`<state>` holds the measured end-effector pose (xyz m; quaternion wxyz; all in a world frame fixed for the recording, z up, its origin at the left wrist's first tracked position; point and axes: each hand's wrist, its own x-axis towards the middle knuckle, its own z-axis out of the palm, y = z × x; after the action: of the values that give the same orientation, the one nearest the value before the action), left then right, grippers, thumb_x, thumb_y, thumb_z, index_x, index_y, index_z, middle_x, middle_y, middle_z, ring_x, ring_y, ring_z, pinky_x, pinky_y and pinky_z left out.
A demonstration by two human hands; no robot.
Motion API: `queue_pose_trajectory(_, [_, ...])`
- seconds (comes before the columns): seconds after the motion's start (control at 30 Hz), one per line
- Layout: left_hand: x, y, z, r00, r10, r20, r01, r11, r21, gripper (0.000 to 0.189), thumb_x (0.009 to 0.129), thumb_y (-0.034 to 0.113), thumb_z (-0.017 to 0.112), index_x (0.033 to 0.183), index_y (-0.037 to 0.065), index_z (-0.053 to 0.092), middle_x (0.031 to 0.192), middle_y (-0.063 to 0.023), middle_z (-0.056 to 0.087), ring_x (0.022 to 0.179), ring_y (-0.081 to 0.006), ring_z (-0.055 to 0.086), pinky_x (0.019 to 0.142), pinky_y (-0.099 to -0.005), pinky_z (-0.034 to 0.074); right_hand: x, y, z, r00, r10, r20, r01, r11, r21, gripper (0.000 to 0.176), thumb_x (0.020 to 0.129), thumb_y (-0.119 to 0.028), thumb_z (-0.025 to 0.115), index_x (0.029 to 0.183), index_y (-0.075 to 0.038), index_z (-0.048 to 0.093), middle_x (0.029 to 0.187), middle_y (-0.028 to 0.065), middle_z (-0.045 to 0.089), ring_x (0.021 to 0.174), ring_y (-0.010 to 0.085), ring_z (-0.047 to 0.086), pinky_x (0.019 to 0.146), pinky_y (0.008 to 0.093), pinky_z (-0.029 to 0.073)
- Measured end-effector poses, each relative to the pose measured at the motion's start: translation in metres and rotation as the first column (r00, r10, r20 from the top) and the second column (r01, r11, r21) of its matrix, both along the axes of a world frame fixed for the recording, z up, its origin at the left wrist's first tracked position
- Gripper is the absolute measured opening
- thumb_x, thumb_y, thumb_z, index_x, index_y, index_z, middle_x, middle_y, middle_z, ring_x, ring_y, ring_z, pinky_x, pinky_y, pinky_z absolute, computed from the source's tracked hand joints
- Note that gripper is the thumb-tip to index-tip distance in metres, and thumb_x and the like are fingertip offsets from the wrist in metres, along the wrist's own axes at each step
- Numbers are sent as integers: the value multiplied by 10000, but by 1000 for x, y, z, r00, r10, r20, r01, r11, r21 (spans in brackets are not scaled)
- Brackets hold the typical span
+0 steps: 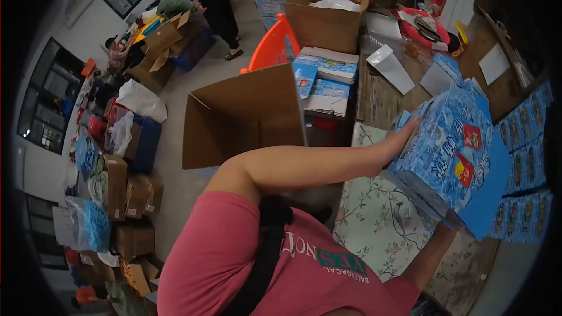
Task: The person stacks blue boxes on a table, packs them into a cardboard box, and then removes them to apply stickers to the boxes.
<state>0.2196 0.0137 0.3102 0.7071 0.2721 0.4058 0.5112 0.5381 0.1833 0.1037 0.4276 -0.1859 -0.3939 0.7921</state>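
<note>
A blue printed cardboard box [448, 146] with red and yellow logos is held tilted between my hands, above the right part of the table. My left hand [401, 140] presses against its near left side, fingers extended along the edge. At the lower corner, my right hand [446, 233] supports the box from below; most of its fingers are hidden. A plain blue flap [494, 184] sticks out along the box's right side. Beneath it lies a floral table cover [374, 216].
An open brown carton [246, 120] stands left of the table, beside an orange chair [275, 44]. Blue printed boxes [328, 82] are stacked behind it, near another carton [328, 11]. More blue packs [524, 164] line the right side. People work at the far left.
</note>
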Motion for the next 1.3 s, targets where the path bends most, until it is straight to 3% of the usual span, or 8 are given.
queue_pose_trajectory(0.1, [-70, -46, 32, 983, 155, 103, -156, 988, 6, 766, 849, 661, 327, 1374, 103, 309, 1355, -105, 407, 1210, -211, 428, 1009, -344, 332, -127, -5, 62, 985, 170, 14, -170, 985, 22, 469, 926, -338, 426, 1297, -51, 397, 1290, 116, 446, 1144, 272, 462, 898, 418, 440])
queue_pose_trajectory(0.3, [-211, -177, 79, 850, 516, -107, -521, 853, -24, 741, 850, 661, 322, 1331, 98, 359, 1255, -96, 494, 1134, -227, 495, 935, -389, 407, -366, -114, 160, 901, 433, 31, -434, 899, 52, 496, 928, -360, 413, 1316, -54, 373, 1309, 126, 426, 1149, 281, 461, 907, 423, 442])
queue_pose_trajectory(0.5, [-324, -302, 20, 733, 663, -155, -678, 729, -90, 741, 864, 647, 295, 1344, 84, 351, 1261, -108, 501, 1122, -199, 511, 934, -343, 412, -517, -256, 194, 740, 664, 107, -669, 744, 4, 522, 929, -381, 400, 1334, -56, 350, 1328, 137, 407, 1155, 291, 461, 915, 429, 445])
queue_pose_trajectory(0.6, [-357, -331, -40, 687, 705, -176, -724, 685, -83, 726, 881, 636, 242, 1341, 88, 365, 1269, -114, 497, 1136, -199, 503, 946, -312, 395, -562, -302, 168, 636, 772, 14, -742, 616, -262, 514, 929, -384, 413, 1325, -60, 362, 1292, 130, 445, 1108, 255, 507, 877, 396, 481])
queue_pose_trajectory(0.77, [-407, -339, -166, 686, 727, 14, -708, 672, -219, 686, 894, 602, 268, 1319, 76, 384, 1242, -115, 517, 1079, -210, 546, 917, -327, 431, -611, -310, 68, 546, 835, 76, -772, 536, -342, 488, 934, -364, 421, 1316, -64, 375, 1271, 132, 463, 1108, 253, 511, 876, 394, 481])
queue_pose_trajectory(0.83, [-414, -335, -177, 665, 747, 27, -714, 645, -273, 653, 911, 571, 253, 1307, 73, 400, 1240, -113, 519, 1085, -211, 541, 928, -337, 421, -625, -310, 52, 516, 836, 186, -771, 548, -325, 480, 934, -361, 424, 1310, -65, 382, 1265, 131, 468, 1104, 253, 514, 874, 389, 482])
queue_pose_trajectory(1.0, [-435, -322, -209, 608, 794, -27, -749, 562, -350, 659, 900, 581, 256, 1245, 69, 485, 1147, -108, 582, 969, -207, 597, 864, -325, 463, -649, -289, -33, 514, 857, -39, -778, 446, -442, 480, 924, -378, 433, 1270, -45, 418, 1225, 136, 491, 1076, 263, 529, 873, 393, 484])
queue_pose_trajectory(1.3, [-433, -324, -193, 614, 782, -109, -735, 516, -440, 751, 863, 663, 242, 1294, 76, 427, 1185, -121, 559, 1019, -218, 582, 863, -331, 474, -639, -270, -110, 509, 859, -50, -691, 374, -619, 485, 921, -385, 434, 1266, -45, 422, 1214, 134, 499, 1078, 266, 526, 871, 396, 482])
